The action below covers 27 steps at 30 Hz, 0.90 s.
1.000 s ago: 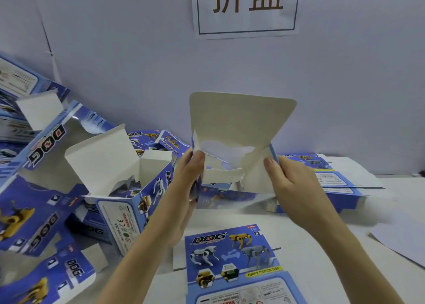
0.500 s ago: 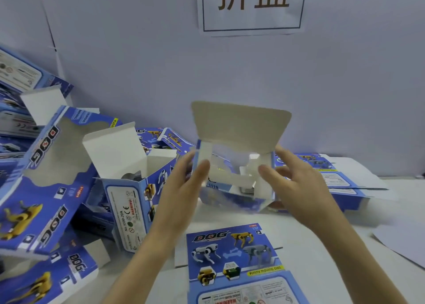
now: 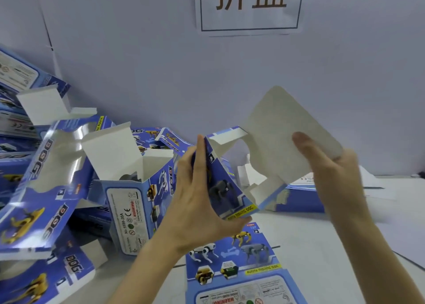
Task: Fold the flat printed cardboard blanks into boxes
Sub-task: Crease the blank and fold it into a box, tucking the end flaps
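On the white table (image 3: 322, 246), against the wall: a pile of folded blue DOG boxes (image 3: 46, 188) fills the left side, mostly tipped over. One open box (image 3: 135, 200) at its right edge stands upright, flaps up. A paper sign (image 3: 249, 6) with two characters is stuck to the wall at top. A flat printed blank (image 3: 234, 264) lies on the table nearest the camera, and more flat blanks (image 3: 299, 200) are stacked behind at right. A half-formed box (image 3: 225, 188) is held in the air above the near blank, tilted, with its open end toward the camera. The left hand (image 3: 197, 211) clamps the blue side panel: fingers straight and pressed together along it, thumb under the bottom corner. The right hand (image 3: 333, 177) pinches the big grey flap (image 3: 276, 131), thumb on the inner face. Its other fingers are hidden behind the flap.
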Available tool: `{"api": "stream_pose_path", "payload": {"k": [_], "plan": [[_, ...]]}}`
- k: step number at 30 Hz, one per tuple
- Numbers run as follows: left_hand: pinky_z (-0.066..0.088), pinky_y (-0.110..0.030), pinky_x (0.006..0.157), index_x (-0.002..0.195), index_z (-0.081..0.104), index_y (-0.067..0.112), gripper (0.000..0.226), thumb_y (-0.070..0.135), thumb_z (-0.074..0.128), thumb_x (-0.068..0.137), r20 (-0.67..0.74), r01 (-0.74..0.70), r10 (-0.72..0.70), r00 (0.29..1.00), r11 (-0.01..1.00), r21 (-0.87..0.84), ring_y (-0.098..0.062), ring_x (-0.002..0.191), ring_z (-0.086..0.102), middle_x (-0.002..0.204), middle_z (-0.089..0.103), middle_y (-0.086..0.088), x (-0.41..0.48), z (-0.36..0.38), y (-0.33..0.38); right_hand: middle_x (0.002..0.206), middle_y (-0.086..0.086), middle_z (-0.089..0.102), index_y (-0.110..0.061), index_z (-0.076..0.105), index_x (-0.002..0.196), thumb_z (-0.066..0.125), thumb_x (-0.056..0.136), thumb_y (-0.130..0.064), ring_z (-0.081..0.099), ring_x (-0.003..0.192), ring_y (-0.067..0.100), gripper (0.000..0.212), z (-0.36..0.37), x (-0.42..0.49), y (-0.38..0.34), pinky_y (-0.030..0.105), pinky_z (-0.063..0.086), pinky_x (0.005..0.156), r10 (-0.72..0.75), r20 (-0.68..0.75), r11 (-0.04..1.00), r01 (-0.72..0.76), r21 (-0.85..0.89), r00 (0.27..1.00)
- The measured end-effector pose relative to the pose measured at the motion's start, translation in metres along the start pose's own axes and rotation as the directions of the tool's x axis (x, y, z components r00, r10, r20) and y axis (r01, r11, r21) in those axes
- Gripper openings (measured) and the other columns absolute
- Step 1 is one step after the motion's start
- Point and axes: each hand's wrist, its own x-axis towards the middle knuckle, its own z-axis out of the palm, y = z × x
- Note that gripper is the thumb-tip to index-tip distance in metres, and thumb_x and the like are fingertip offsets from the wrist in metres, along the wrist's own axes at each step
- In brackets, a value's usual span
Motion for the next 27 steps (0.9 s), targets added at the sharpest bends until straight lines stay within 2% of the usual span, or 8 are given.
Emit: {"api": "stream_pose_path", "payload": {"k": [2,5,9,11,14,17,20,27], "plan": [[0.024,-0.005,0.104,0.152,-0.009,0.023,0.132,0.059,0.075,0.057,-0.006,-0.048,0.048,0.999,0.999,-0.017,0.005,0.134,0.022,0.146,0.022,0.002,0.002,-0.003,-0.001,0.077,-0.01,0.07,-0.022,0.074,0.08,0.07,0.079,-0.027,0.063,0.072,0.006,0.006,-0.005,0.004,0.001,0.016,0.051,0.063,0.036,-0.021,0.983,-0.031,0.182,0.999],[0.023,-0.009,0.107,0.152,0.003,0.002,0.13,0.055,0.077,0.058,-0.031,-0.118,0.117,0.993,0.993,-0.027,0.0,0.133,0.027,0.141,0.028,0.0,0.004,-0.007,0.0,0.083,0.003,0.073,-0.011,0.071,0.087,0.067,0.081,-0.019,0.069,0.069,0.016,0.01,-0.003,0.007,0.016,0.025,0.056,0.058,0.439,0.147,0.758,-0.453,0.469,0.886],[0.02,-0.013,0.111,0.151,-0.001,0.001,0.133,0.06,0.074,0.059,-0.011,-0.159,0.158,0.987,0.987,-0.033,-0.005,0.14,0.021,0.15,0.017,0.009,0.0,-0.007,0.005,0.063,0.006,0.064,-0.009,0.07,0.082,0.075,0.054,-0.018,0.057,0.052,0.018,0.03,0.007,-0.004,0.031,0.024,0.044,0.048,0.689,0.547,0.513,-0.853,0.093,0.475],[0.019,-0.013,0.113,0.153,-0.007,0.007,0.136,0.065,0.073,0.06,0.003,-0.191,0.192,0.981,0.981,-0.024,-0.007,0.144,0.015,0.154,0.009,0.013,-0.001,-0.006,0.009,0.065,0.008,0.065,-0.012,0.076,0.073,0.092,0.034,-0.022,0.059,0.056,0.02,0.044,0.007,-0.008,0.036,0.028,0.042,0.058,0.64,0.656,0.491,-0.869,0.052,0.401],[0.021,-0.01,0.11,0.153,-0.008,0.018,0.131,0.06,0.076,0.062,-0.019,-0.215,0.215,0.976,0.976,-0.019,-0.006,0.145,0.013,0.153,0.009,0.009,0.002,-0.004,0.016,0.081,0.006,0.072,-0.014,0.079,0.083,0.097,0.025,-0.03,0.069,0.068,0.018,0.063,0.003,-0.004,0.035,0.03,0.052,0.066,0.528,0.663,0.539,-0.813,0.22,0.53],[0.021,-0.006,0.107,0.154,-0.002,0.014,0.128,0.056,0.077,0.062,-0.039,-0.19,0.189,0.981,0.982,0.0,-0.004,0.142,0.016,0.151,0.015,0.002,0.004,-0.007,0.017,0.098,0.008,0.072,-0.004,0.064,0.12,0.074,0.072,-0.028,0.068,0.081,0.017,0.054,0.0,0.006,0.034,0.029,0.057,0.067,0.51,0.387,0.638,-0.64,0.429,0.768],[0.023,-0.008,0.107,0.154,0.002,0.018,0.124,0.058,0.076,0.063,-0.009,-0.179,0.179,0.984,0.984,0.011,-0.005,0.142,0.017,0.15,0.016,0.004,0.004,-0.013,0.013,0.104,0.003,0.073,-0.014,0.065,0.12,0.061,0.089,-0.017,0.069,0.086,0.014,0.031,-0.007,0.009,0.03,0.023,0.056,0.063,0.333,0.11,0.828,-0.346,0.441,0.936],[0.041,-0.046,0.106,0.154,0.001,0.028,0.122,0.066,0.071,0.061,0.032,-0.146,0.143,0.989,0.983,0.108,-0.021,0.137,0.027,0.15,0.016,0.006,0.002,-0.012,0.016,0.086,-0.026,0.071,-0.042,0.073,0.092,0.058,0.09,-0.001,0.059,0.076,-0.005,0.044,-0.007,0.002,0.028,0.009,0.044,0.068,-0.184,-0.126,0.979,0.194,0.068,0.975]]}}
